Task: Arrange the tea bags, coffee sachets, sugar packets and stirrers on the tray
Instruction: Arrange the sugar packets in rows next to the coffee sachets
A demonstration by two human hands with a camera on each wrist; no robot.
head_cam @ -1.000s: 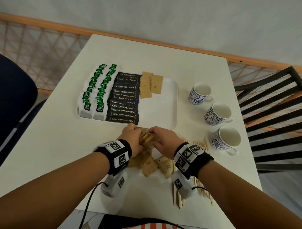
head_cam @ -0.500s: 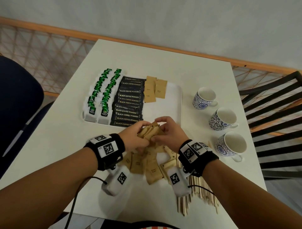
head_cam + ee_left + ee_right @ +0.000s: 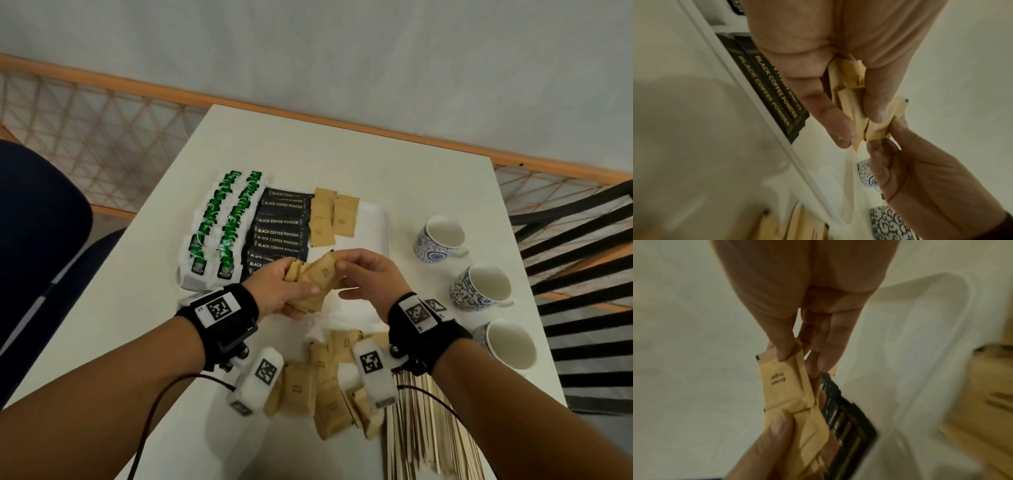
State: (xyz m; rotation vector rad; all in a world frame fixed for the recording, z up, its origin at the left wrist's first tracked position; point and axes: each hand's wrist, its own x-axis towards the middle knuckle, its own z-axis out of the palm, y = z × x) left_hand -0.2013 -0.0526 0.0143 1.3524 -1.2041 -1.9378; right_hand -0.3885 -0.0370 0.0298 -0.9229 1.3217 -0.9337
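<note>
Overhead, left hand [image 3: 287, 291] clutching crinkled tan paper sugar packets [image 3: 313, 277], right hand [image 3: 368, 277] pinching the top flat packet's corner.

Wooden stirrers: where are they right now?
In the head view the wooden stirrers lie in a pile on the table's near right edge, off the tray, beside the loose sugar packets, under the right wrist.

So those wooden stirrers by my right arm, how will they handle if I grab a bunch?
The wooden stirrers look thin and stiff, probably light. They lie loose and fanned out, so a bunch may splay or slip apart.
</note>
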